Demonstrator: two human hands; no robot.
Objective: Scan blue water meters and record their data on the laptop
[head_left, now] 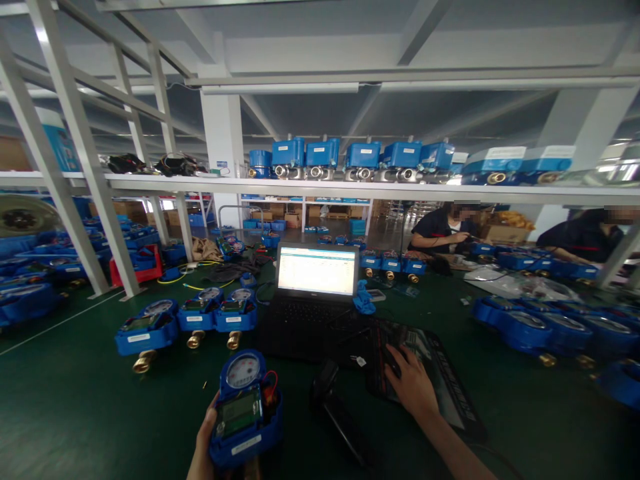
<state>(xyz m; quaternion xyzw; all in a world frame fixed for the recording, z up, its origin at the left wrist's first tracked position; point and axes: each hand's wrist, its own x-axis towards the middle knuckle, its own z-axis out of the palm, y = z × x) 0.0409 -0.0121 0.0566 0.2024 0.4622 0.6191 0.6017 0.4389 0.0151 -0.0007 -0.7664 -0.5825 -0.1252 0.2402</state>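
Observation:
My left hand (204,437) is closed around the left side of a blue water meter (247,410). The meter shows a round dial, a grey display and a red wire at its right; brass shows below it. My right hand (413,380) rests over a black computer mouse (393,362) on a dark patterned mouse pad (450,383), fingers curved over it. Between my hands a black handheld barcode scanner (337,417) lies on the green table. Beyond it an open laptop (316,270) has a lit screen with a table-like page.
Several blue meters with brass fittings (145,333) stand at left, and more meters (565,327) at right. A white shelf (350,189) crosses above, bearing blue-boxed valves (363,155). A blue cloth (364,298) lies beside the laptop. Two people (445,230) work at far right.

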